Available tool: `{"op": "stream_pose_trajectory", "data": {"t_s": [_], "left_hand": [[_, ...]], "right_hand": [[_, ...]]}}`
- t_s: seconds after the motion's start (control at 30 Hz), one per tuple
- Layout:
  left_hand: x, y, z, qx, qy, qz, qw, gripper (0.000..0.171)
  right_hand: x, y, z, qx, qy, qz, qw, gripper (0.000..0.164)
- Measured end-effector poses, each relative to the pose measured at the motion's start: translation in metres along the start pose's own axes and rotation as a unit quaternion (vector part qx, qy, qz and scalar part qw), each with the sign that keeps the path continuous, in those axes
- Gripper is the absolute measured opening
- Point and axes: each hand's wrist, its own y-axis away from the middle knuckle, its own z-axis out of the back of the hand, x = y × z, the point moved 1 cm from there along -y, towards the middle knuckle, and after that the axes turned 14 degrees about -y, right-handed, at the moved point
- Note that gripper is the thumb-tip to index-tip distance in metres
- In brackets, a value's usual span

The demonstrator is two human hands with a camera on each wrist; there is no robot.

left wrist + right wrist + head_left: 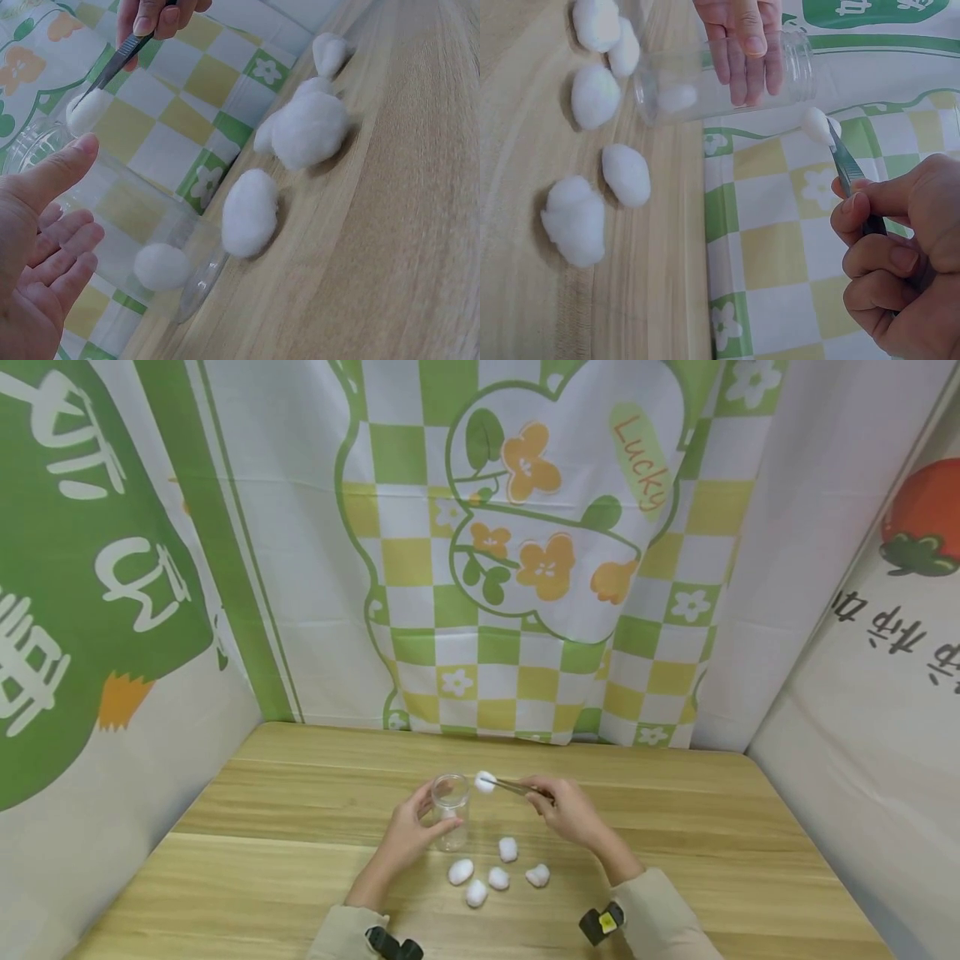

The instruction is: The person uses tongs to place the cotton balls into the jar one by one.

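Note:
A clear jar (451, 827) stands upright on the table without a lid. My left hand (411, 833) holds it from the side, the thumb in front and the fingers behind the wall. Near the jar's bottom lies one cotton ball (676, 97). In my right hand (567, 812) is a pair of dark metal tweezers (845, 166), gripped between thumb and fingers. Their tips pinch another cotton ball (485, 782), held in the air just right of the jar's mouth (451, 788). Several loose cotton balls (498, 878) lie on the tabletop in front of the jar.
The wooden table (300, 793) runs back to a hanging cloth (540, 677) with green and yellow checks. Printed cloths also hang at the left and right sides. Each wrist wears a small black camera (602, 923) on a strap.

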Motion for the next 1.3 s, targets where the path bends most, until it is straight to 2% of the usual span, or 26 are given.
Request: {"op": "stream_pose_trajectory", "data": {"t_s": [0.93, 1.23, 1.3], "left_hand": [[0.001, 0.000, -0.001, -0.010, 0.002, -0.015, 0.9998, 0.065], [0.002, 0.000, -0.001, -0.015, -0.006, -0.024, 0.9996, 0.064], [0.002, -0.001, -0.001, -0.012, -0.003, -0.018, 0.9998, 0.065]], "right_hand": [[0.021, -0.007, -0.004, -0.003, 0.003, 0.017, 1.000, 0.026], [0.024, -0.011, -0.010, 0.000, 0.000, 0.043, 0.999, 0.024], [0.024, -0.011, -0.011, 0.003, -0.002, 0.048, 0.999, 0.024]]}}
